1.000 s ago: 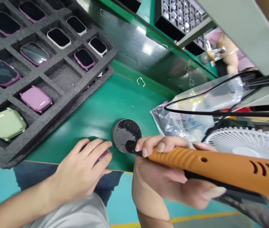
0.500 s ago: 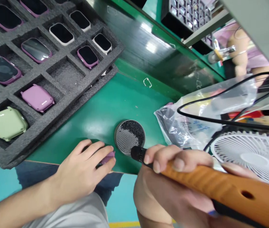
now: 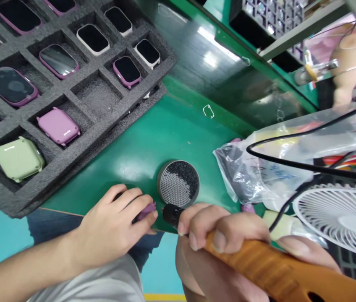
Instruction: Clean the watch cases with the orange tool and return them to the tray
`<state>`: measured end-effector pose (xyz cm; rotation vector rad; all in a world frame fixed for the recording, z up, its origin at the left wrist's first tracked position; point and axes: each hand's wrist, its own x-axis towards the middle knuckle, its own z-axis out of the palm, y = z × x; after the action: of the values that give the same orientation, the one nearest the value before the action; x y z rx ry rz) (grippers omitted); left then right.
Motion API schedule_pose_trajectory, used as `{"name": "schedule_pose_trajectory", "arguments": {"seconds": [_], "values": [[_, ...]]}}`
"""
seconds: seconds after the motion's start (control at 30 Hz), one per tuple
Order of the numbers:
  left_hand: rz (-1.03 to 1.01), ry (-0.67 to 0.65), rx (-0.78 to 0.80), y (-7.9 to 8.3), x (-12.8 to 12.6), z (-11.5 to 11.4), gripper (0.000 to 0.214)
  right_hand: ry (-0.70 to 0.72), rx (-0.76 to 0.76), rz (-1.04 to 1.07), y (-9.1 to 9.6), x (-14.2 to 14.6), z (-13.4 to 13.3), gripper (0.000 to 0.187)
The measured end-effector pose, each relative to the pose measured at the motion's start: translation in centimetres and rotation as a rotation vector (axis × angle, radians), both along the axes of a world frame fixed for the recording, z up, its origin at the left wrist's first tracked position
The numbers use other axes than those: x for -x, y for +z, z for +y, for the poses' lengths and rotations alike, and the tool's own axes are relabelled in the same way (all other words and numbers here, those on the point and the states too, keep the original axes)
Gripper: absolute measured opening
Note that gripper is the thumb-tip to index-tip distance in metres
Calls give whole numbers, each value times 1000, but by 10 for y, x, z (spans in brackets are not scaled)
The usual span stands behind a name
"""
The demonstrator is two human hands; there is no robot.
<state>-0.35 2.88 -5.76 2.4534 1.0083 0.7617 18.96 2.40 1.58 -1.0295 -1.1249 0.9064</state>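
Note:
My left hand (image 3: 119,216) is curled over a small purple watch case (image 3: 146,210) at the near edge of the green bench; most of the case is hidden by the fingers. In my right hand (image 3: 222,235) is an orange electric screwdriver (image 3: 260,260) with a black nose. Its tip points left, close to the watch case and just short of it; I see no contact. Beyond the tip sits a round dish (image 3: 178,183) with a dotted grey plate and a heap of tiny black screws.
A grey foam tray (image 3: 99,94) of several watch bodies in purple, white and green lies at left, stacked on another. To the right are a clear plastic bag (image 3: 260,167), a black cable (image 3: 291,165) and a white fan (image 3: 338,218). Another person's arm (image 3: 349,58) shows at upper right.
The screwdriver tip has moved left and nearer me, from the dish's near rim toward the watch case. My left hand keeps its grip. The whole view has shifted slightly.

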Motion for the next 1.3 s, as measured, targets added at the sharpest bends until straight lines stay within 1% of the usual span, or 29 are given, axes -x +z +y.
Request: {"name": "schedule_pose_trajectory", "arguments": {"seconds": [0.1,0.17,0.23,0.3,0.33,0.4,0.47,0.53,0.67,0.77,0.83,0.97,1.0,1.07,1.13,1.23,1.3], "values": [[4,-5,11,0,0,1,21,28,-6,9,-4,-4,-2,33],[9,-10,15,0,0,2,20,35,-8,14,-13,-10,-6,31],[8,-12,13,1,0,2,19,34,-41,11,-27,-19,-10,31],[8,-11,7,1,0,3,19,50,-66,1,-40,-30,-13,36],[8,-11,6,1,0,2,19,80,-63,-7,-44,-35,-14,41],[10,-13,6,0,1,2,19,151,-15,-16,-47,-43,-14,48],[10,-16,9,0,0,1,18,206,29,-33,-43,-46,-13,51],[6,-15,12,1,0,1,19,201,48,-50,-34,-41,-12,46],[10,-8,9,1,0,2,17,106,21,-44,-15,-10,-6,31],[21,-10,11,1,0,3,16,62,-26,-36,-5,12,1,28],[29,-15,5,2,0,3,17,52,-29,-25,-3,19,5,30],[44,-39,39,5,4,3,22,49,-46,54,-1,15,10,53],[43,-43,47,6,5,4,21,50,-54,65,0,11,10,55],[28,-43,49,6,7,5,20,21,-70,78,0,3,8,49],[-7,-33,49,5,8,6,19,26,-71,80,-3,-4,4,41],[-60,-11,97,5,5,3,21,37,-113,99,-12,-11,0,44],[-106,0,151,9,4,-3,28,17,-154,137,-20,-13,0,47]]}}
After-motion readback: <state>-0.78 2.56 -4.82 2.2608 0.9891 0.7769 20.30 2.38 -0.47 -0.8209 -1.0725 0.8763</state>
